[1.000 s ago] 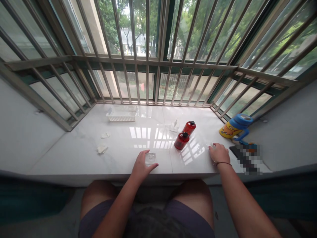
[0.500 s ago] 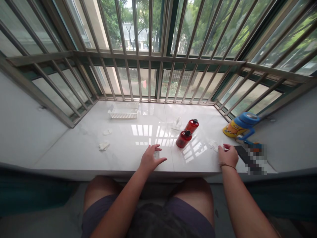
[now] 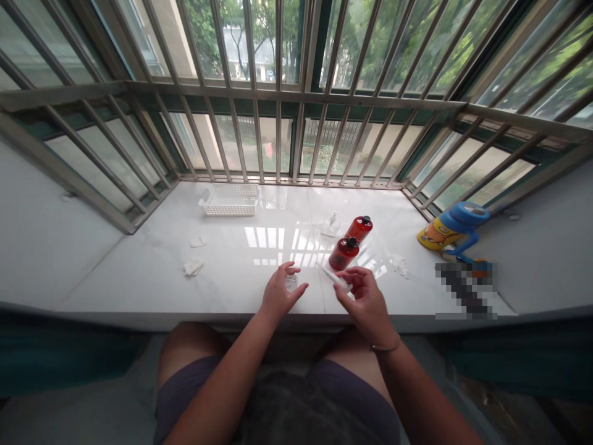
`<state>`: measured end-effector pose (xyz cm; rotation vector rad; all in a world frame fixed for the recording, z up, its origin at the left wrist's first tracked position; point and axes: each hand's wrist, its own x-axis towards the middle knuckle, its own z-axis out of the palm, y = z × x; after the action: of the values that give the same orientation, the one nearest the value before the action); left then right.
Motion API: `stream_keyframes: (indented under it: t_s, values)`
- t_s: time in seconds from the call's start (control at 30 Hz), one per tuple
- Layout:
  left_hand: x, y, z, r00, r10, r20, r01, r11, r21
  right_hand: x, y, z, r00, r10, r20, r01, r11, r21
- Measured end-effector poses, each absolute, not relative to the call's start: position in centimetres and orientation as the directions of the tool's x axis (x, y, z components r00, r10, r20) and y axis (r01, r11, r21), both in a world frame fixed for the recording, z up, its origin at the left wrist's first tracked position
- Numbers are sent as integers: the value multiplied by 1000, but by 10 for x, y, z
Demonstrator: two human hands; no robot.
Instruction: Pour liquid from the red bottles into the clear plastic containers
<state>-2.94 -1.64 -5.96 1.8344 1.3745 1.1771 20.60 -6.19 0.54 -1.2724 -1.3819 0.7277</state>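
My left hand [image 3: 280, 292] rests by the counter's front edge with thumb and fingers apart, curved around a small clear container [image 3: 291, 283]. Part of that container is hidden behind the hand, and I cannot tell whether they touch. Between the thumb and fingers of my right hand [image 3: 364, 296] is a slim white tube with a thin tip [image 3: 340, 280], pointing left and away from me. Just beyond it stands a red bottle with a black cap [image 3: 343, 254], and a second red bottle [image 3: 360, 230] is behind that one.
A clear pump piece [image 3: 332, 224] is left of the bottles. White crumpled scraps [image 3: 193, 267] lie at left, more scraps [image 3: 399, 266] at right. A white basket [image 3: 230, 205] stands by the window bars. At right are a blue and yellow flask [image 3: 449, 227] and a blurred dark item [image 3: 463, 290].
My right hand has moved left from beside the scraps at right to near the red bottles, now with the white tube in it. My left hand has stayed almost in place.
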Motion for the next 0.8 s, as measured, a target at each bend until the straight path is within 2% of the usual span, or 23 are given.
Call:
stream_keyframes:
  t_s: [0.1,0.23,0.43,0.6,0.8]
  values:
    - [-29,-16,-62,91,949,302,442,-310,842,182,-63,13,-61,954,293,396,293,-871]
    - [-30,-15,-64,89,962,258,438,-270,857,170,-53,23,-289,910,299,568,414,-711]
    - [-30,-15,-65,86,960,265,441,-275,854,161,-41,36,-465,823,327,526,553,-646]
    - [-26,-16,-67,31,951,307,479,-283,831,145,-31,35,-494,818,295,554,558,-618]
    - [-24,-17,-74,7,929,370,447,-334,830,124,-20,9,-385,884,266,608,459,-648]
